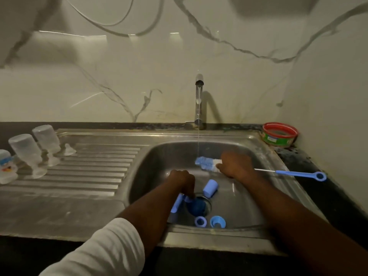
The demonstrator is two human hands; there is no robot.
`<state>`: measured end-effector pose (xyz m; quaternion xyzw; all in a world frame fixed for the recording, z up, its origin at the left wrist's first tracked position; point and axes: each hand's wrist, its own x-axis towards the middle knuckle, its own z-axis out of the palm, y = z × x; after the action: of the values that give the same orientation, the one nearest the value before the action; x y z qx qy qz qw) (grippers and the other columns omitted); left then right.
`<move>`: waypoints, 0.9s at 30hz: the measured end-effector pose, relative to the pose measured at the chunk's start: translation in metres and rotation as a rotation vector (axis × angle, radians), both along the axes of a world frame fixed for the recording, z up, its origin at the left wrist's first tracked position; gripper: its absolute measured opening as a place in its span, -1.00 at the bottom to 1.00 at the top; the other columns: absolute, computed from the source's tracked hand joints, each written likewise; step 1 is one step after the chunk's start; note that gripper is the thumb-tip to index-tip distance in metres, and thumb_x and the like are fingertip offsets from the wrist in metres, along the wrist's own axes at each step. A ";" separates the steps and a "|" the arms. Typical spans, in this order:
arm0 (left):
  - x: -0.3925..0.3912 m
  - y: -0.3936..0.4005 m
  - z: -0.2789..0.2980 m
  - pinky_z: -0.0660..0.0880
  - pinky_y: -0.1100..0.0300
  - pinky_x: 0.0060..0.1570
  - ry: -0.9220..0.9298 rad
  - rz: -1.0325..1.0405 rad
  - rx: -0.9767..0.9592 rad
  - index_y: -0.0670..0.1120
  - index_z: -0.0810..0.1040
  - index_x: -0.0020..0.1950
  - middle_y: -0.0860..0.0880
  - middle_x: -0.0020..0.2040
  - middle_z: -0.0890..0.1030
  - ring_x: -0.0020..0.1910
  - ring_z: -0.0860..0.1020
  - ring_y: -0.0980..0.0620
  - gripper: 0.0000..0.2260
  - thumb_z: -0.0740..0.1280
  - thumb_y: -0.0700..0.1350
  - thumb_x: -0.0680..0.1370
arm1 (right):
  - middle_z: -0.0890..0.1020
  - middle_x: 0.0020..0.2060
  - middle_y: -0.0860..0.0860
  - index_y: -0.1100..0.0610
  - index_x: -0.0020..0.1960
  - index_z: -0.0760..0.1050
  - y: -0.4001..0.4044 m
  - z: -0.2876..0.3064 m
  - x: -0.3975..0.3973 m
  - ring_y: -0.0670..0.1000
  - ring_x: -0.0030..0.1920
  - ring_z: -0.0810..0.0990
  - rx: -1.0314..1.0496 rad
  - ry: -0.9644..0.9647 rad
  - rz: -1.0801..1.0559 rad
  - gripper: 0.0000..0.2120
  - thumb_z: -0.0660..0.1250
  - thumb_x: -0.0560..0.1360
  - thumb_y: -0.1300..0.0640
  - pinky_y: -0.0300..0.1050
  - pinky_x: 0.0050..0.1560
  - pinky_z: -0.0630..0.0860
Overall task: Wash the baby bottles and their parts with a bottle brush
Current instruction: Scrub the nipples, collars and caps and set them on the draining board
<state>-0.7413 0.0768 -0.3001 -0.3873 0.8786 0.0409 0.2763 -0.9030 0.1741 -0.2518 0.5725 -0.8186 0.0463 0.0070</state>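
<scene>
My right hand (236, 165) grips the bottle brush (207, 163) near its blue-and-white bristle head, under the thin stream from the tap (199, 100); the blue handle (298, 173) sticks out to the right over the sink's edge. My left hand (182, 181) reaches down into the steel sink (258, 156), fingers curled on a small blue part (187, 198) by the drain. A blue cap (210, 188) lies in the basin, a blue piece (177, 203) beside my left wrist. Two blue rings (200, 221) (217, 222) rest at the front of the basin.
Two clear bottles (26, 151) (46, 139) stand upside down on the ribbed drainboard (95, 172) at the left, with a printed one (6, 166) at the frame's edge and a clear teat (68, 149) beside them. A red-and-green tub (279, 134) sits at the back right corner.
</scene>
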 end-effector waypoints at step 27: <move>-0.028 -0.036 0.011 0.59 0.16 -0.05 1.576 0.454 -0.064 -0.17 0.62 -0.01 -0.07 -0.12 0.67 -0.11 0.63 0.02 -0.81 0.50 -0.07 0.53 | 0.62 0.15 0.05 0.02 0.21 0.55 0.003 0.009 -0.009 0.08 0.11 0.63 -0.184 0.132 -0.136 -0.73 0.39 0.53 -0.01 -0.08 -0.02 0.50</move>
<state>-0.7691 0.0413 -0.2886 -0.4213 0.7158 0.3307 -0.4481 -0.9117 0.1769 -0.2427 0.5146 -0.8454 0.0832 0.1164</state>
